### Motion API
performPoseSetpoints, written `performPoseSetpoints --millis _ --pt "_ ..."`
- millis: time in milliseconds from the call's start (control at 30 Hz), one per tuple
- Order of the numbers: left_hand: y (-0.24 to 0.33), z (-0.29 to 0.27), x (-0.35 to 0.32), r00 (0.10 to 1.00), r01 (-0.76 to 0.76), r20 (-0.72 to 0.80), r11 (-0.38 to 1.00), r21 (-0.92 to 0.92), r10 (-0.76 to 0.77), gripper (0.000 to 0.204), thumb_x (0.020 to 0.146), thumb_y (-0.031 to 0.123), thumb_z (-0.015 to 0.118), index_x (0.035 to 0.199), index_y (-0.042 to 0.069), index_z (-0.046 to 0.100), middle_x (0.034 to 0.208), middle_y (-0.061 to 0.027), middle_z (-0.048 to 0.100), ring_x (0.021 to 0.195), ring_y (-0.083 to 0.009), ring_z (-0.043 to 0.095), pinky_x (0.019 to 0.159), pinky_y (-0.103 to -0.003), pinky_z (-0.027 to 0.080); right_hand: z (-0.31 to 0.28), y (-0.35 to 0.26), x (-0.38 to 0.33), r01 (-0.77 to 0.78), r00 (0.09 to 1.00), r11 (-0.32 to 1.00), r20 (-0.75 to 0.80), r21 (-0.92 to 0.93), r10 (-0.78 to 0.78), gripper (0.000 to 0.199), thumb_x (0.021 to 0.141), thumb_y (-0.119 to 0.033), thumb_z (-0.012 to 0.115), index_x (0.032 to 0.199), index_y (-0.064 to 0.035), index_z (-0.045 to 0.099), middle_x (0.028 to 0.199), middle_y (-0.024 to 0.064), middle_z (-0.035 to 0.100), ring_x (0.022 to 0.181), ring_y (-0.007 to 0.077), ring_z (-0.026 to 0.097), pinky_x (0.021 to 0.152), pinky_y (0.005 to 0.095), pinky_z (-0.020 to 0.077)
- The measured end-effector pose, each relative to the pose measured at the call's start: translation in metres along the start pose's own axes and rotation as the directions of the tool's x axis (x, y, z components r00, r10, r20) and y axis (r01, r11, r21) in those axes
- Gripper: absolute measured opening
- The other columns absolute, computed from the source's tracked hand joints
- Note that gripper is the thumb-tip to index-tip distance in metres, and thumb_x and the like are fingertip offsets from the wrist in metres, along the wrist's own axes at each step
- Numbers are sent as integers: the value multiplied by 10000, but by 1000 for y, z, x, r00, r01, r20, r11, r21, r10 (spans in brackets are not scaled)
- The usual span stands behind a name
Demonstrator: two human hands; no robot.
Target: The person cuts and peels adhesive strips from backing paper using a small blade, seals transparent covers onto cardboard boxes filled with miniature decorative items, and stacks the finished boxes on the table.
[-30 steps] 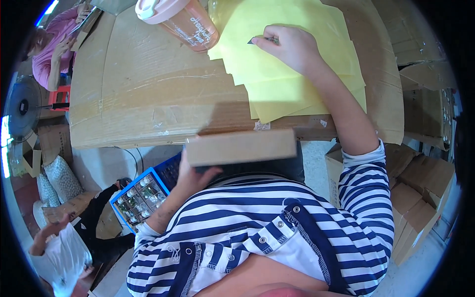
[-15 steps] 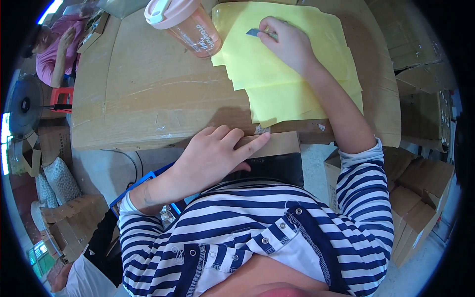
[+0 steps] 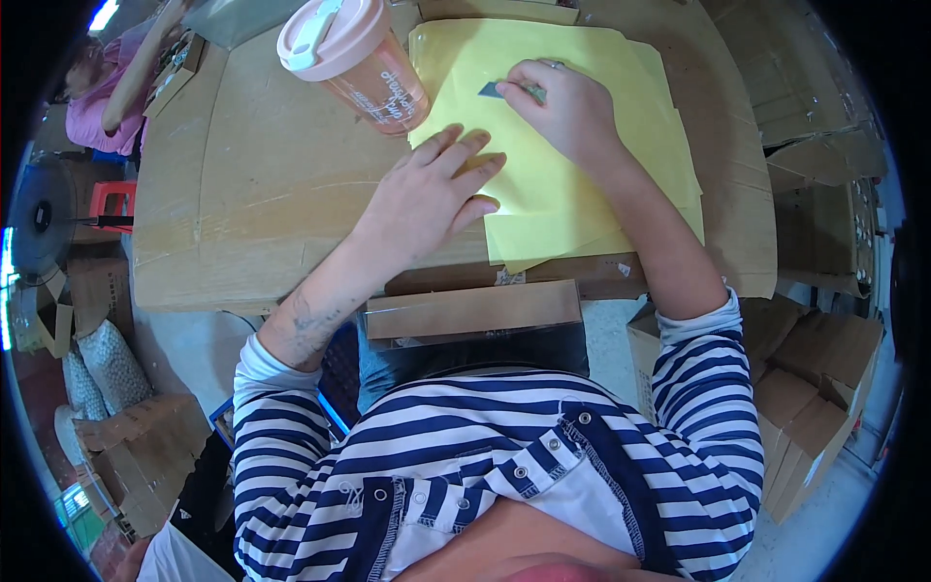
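Yellow paper sheets (image 3: 572, 213) lie in a loose, uneven stack on the cardboard-covered table. Over their upper part, my right hand (image 3: 567, 107) is closed in a pinch on a small dark cutter blade (image 3: 491, 89), whose slanted tip points left. The rest of the blade is hidden by the fingers. My left hand (image 3: 422, 194) is palm down with its fingers spread, at the left edge of the sheets. It holds nothing; whether its fingertips press on the paper I cannot tell. Just beyond it stands a pink lidded cup (image 3: 373, 82).
A narrow cardboard box (image 3: 475, 312) lies between me and the table edge. Cardboard boxes (image 3: 810, 388) stand on the floor at the right. To the left are a fan (image 3: 44, 215), a red stool (image 3: 114, 204), filled bags (image 3: 112, 364) and a person in pink (image 3: 107, 92).
My left hand has moved up from the table's front edge to the left side of the sheets. My right hand stays over the paper with the cutter blade, shifted slightly.
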State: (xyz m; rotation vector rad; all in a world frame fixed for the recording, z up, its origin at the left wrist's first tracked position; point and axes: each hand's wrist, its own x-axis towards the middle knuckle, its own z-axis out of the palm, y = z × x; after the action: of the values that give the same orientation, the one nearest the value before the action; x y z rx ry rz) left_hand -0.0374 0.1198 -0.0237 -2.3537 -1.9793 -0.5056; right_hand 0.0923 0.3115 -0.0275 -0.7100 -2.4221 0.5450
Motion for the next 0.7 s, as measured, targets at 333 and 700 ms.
performPoseSetpoints --millis 333,700 --pt "-14 7 14 991 -86 -112 993 -87 76 327 889 249 697 1185 114 669 1139 -93 640 1096 -300 625 910 -400 530 4 9 -4 -51 999 995 9 -86 52 265 846 -377 724 811 -116 692 709 43 667 644 251 650 587 387 491" --pt "-20 25 41 897 188 -358 957 -220 -259 336 875 83 696 1206 51 645 1073 -131 639 944 -332 659 830 -419 536 1 8 -7 55 998 998 35 -14 -55 262 833 -361 738 776 -113 680 694 43 657 626 254 633 580 372 484"
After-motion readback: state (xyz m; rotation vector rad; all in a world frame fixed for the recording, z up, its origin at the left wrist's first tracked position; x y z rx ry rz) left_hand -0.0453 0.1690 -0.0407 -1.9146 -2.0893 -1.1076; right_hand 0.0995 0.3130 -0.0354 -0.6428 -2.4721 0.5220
